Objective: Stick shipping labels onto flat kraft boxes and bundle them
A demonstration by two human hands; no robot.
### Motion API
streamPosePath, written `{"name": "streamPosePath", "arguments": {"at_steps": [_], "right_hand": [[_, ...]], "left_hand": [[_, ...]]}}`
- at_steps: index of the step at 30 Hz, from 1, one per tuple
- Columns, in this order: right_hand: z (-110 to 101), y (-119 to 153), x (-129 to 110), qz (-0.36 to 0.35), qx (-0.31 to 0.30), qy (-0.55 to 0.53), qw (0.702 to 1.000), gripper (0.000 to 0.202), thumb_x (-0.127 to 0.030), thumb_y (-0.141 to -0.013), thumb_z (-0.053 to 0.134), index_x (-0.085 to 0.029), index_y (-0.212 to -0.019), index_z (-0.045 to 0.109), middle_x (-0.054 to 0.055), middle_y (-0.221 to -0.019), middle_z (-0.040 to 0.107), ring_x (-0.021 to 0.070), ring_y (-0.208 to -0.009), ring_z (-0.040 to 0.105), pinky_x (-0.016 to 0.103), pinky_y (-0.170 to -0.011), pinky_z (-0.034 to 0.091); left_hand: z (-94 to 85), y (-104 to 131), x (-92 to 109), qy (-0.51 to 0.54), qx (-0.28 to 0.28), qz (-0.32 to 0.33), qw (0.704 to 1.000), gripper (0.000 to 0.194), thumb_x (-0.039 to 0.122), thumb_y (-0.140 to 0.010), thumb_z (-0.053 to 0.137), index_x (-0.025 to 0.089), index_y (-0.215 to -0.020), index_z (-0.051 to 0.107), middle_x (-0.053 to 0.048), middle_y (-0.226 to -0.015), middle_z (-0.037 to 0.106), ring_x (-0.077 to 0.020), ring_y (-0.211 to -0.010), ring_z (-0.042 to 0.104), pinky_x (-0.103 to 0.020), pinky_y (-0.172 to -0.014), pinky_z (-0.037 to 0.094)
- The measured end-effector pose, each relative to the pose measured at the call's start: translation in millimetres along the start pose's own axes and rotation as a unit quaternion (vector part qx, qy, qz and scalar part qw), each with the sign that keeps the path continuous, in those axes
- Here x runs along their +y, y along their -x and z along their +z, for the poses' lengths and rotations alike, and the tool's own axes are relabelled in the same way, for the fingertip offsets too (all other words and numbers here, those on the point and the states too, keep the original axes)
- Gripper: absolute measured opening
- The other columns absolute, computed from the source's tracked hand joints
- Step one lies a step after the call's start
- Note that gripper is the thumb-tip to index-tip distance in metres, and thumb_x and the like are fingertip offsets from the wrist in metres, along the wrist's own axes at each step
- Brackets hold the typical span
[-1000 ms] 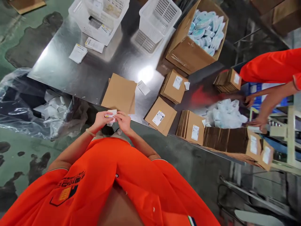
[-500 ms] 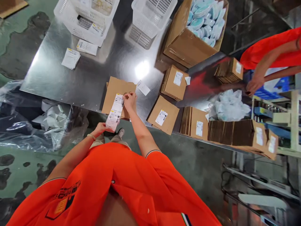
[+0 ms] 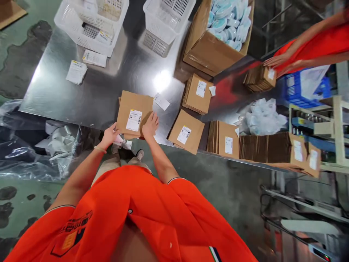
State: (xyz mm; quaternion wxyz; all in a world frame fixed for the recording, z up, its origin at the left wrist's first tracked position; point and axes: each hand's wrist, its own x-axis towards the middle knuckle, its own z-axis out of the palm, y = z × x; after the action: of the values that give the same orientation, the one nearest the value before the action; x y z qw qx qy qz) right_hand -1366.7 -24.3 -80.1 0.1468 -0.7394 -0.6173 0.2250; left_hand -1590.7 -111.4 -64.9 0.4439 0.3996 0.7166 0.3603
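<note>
Cardboard (image 3: 136,104) lies at table (image 3: 87,105) edge, well apart from baskets (image 3: 88,41).

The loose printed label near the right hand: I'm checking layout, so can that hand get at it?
Probably yes: the loose label lies on the metal table just beyond the right hand, with nothing seen between them.

packing workshop: steel table (image 3: 100,91), labelled cardboard (image 3: 136,100), plastic baskets (image 3: 159,30)
</note>
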Motion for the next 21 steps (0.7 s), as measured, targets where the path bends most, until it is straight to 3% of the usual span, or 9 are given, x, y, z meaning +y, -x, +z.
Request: {"name": "streamPosePath", "arguments": {"at_steps": [4,7,9,11,13,15,18,20,21], "right_hand": [[-14,4,18,0.078,-0.001,-0.042,0.996,0.050,-0.030,-0.104,0.054,-0.014,-0.151,0.060,0.026,-0.168,0.047,0.0400,-0.153,0.046,0.060,-0.121,0.044],[-41,-2,43,0.115,0.000,-0.065,0.991,0.043,-0.034,-0.106,0.054,-0.016,-0.145,0.059,0.023,-0.147,0.066,0.0360,-0.134,0.064,0.051,-0.110,0.052],[-75,-7,78,0.152,0.017,-0.071,0.986,0.039,-0.034,-0.108,0.050,-0.019,-0.144,0.057,0.017,-0.131,0.074,0.0321,-0.119,0.071,0.045,-0.104,0.054],[-119,-11,125,0.196,0.051,-0.060,0.977,0.037,-0.032,-0.110,0.045,-0.020,-0.144,0.056,0.015,-0.124,0.076,0.0296,-0.115,0.074,0.041,-0.100,0.055],[-162,-12,171,0.225,0.080,-0.032,0.970,0.041,-0.031,-0.112,0.042,-0.018,-0.148,0.055,0.019,-0.129,0.075,0.0299,-0.119,0.073,0.041,-0.100,0.055],[-189,-11,199,0.236,0.093,0.002,0.967,0.048,-0.032,-0.109,0.049,-0.015,-0.154,0.053,0.027,-0.144,0.067,0.0343,-0.131,0.068,0.047,-0.104,0.054],[-180,2,193,0.136,0.062,0.005,0.989,0.067,-0.027,-0.090,0.078,-0.013,-0.153,0.059,0.032,-0.161,0.053,0.0416,-0.147,0.053,0.055,-0.113,0.048],[-144,26,165,-0.018,-0.071,-0.088,0.993,0.062,-0.025,-0.075,0.089,-0.015,-0.134,0.073,0.024,-0.153,0.063,0.0399,-0.142,0.058,0.052,-0.111,0.050],[-122,42,149,-0.101,-0.194,-0.161,0.962,0.052,-0.029,-0.073,0.091,-0.018,-0.122,0.077,0.017,-0.140,0.072,0.0365,-0.132,0.064,0.048,-0.106,0.054]], "left_hand": [[22.7,15,17,-0.033,-0.001,-0.018,0.999,0.042,0.020,-0.073,0.083,0.012,-0.114,0.082,-0.006,-0.079,0.074,-0.0276,-0.086,0.071,-0.035,-0.082,0.053],[43.7,42,23,0.001,-0.040,-0.003,0.999,0.052,0.028,-0.072,0.085,0.015,-0.122,0.082,-0.009,-0.100,0.082,-0.0256,-0.090,0.072,-0.034,-0.084,0.056],[57.0,60,25,0.044,-0.097,0.007,0.994,0.059,0.039,-0.073,0.086,0.018,-0.127,0.081,-0.007,-0.102,0.083,-0.0242,-0.088,0.072,-0.033,-0.083,0.058],[67.5,76,24,0.080,-0.147,-0.001,0.986,0.055,0.050,-0.072,0.087,0.017,-0.116,0.085,-0.009,-0.099,0.083,-0.0253,-0.086,0.072,-0.035,-0.080,0.059],[74.8,89,21,0.107,-0.172,-0.026,0.979,0.050,0.056,-0.069,0.090,0.015,-0.098,0.085,-0.012,-0.095,0.082,-0.0280,-0.085,0.072,-0.038,-0.077,0.060],[80.2,103,18,0.139,-0.180,-0.053,0.972,0.055,0.052,-0.059,0.097,0.015,-0.098,0.084,-0.012,-0.095,0.081,-0.0285,-0.087,0.073,-0.038,-0.077,0.061],[89.3,123,17,0.209,-0.170,-0.082,0.960,0.079,0.039,-0.047,0.102,0.017,-0.120,0.080,-0.009,-0.106,0.081,-0.0259,-0.089,0.074,-0.037,-0.080,0.062],[95.6,132,17,0.260,-0.135,-0.102,0.951,0.088,0.037,-0.049,0.101,0.017,-0.130,0.075,-0.010,-0.110,0.080,-0.0260,-0.092,0.075,-0.036,-0.081,0.062],[98.0,134,17,0.285,-0.107,-0.111,0.946,0.089,0.036,-0.051,0.100,0.017,-0.133,0.073,-0.010,-0.110,0.080,-0.0261,-0.093,0.075,-0.036,-0.082,0.062]]}}
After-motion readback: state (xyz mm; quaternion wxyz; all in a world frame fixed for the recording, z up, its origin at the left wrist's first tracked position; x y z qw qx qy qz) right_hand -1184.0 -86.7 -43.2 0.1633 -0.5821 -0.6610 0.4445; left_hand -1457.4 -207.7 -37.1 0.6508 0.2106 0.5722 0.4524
